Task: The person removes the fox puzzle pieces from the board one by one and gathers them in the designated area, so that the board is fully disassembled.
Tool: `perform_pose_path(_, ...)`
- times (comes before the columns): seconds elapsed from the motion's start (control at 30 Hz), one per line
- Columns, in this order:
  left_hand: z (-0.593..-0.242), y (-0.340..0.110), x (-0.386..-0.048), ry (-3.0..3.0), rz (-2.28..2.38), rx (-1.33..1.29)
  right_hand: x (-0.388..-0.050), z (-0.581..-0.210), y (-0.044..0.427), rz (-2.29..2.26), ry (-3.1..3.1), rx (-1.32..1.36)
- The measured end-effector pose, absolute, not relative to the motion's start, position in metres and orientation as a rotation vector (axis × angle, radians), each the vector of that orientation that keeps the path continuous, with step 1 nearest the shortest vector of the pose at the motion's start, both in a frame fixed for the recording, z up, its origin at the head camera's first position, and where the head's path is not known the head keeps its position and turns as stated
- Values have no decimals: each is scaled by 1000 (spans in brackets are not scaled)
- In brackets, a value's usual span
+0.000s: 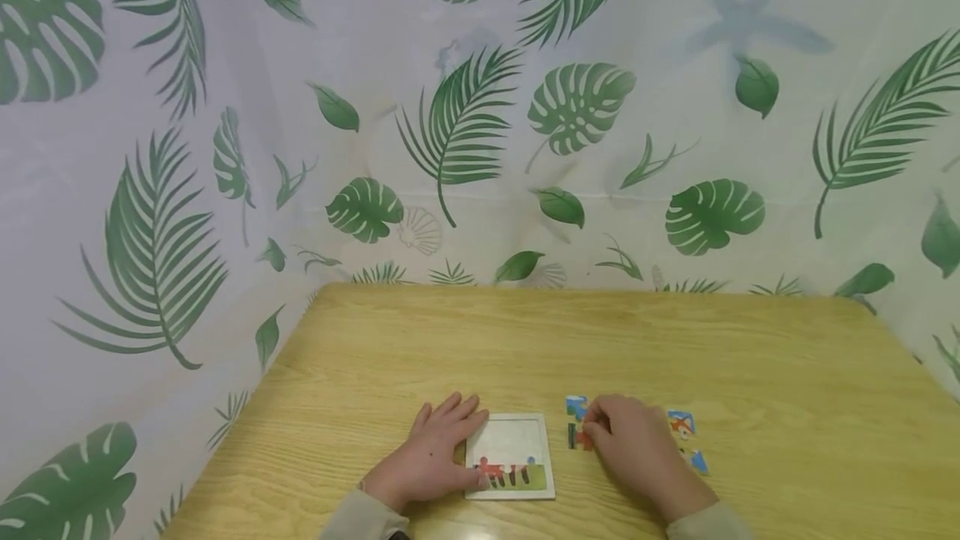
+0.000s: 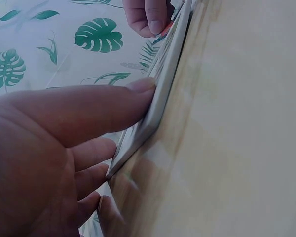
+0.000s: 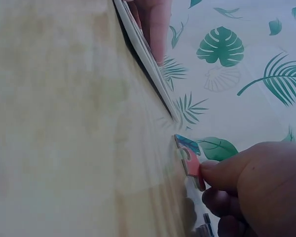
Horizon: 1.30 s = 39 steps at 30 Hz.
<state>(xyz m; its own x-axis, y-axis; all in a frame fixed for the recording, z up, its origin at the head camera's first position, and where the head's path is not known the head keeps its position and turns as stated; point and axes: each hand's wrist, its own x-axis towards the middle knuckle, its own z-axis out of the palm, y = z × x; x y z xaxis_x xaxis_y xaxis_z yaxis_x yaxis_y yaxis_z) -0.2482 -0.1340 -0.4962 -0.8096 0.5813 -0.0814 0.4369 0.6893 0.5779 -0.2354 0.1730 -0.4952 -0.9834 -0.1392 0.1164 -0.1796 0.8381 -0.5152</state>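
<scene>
A white-framed puzzle tray (image 1: 550,457) lies on the table, with a bottom row of joined puzzle pieces (image 1: 517,477) in red, black and green. My left hand (image 1: 438,452) rests at the tray's left side, fingers spread along its edge and thumb on the lower left corner. To the tray's right, my right hand (image 1: 633,444) pinches a red and blue puzzle piece (image 3: 192,160) between thumb and fingers, tilted up in the right wrist view. Close to these fingertips lies a blue puzzle piece (image 1: 576,403).
More loose pieces lie right of my right hand, among them one with a red shape (image 1: 682,422) and a blue one (image 1: 699,462); the hand partly hides this group. The wooden table (image 1: 420,340) reaches back to a leaf-patterned curtain (image 1: 480,190).
</scene>
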Motion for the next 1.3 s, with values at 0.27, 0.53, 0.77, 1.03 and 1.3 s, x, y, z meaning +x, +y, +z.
perform_pose_path(0.27,-495,-134,-248,2651,805,816,-242,-494,176,764,-2997,286)
perform_pose_path(0.53,-495,-135,-247,2635,837,838,-243,-494,176,714,-3018,291)
perform_pose_path(0.77,-495,-134,-249,2640,816,818,-242,-497,176,711,-3002,288)
perform_pose_path(1.03,-498,-135,-249,2646,810,815,-238,-497,165,750,-2879,358)
perform_pose_path(1.3,-498,-134,-249,2654,791,820,-232,-498,153,830,-2835,412)
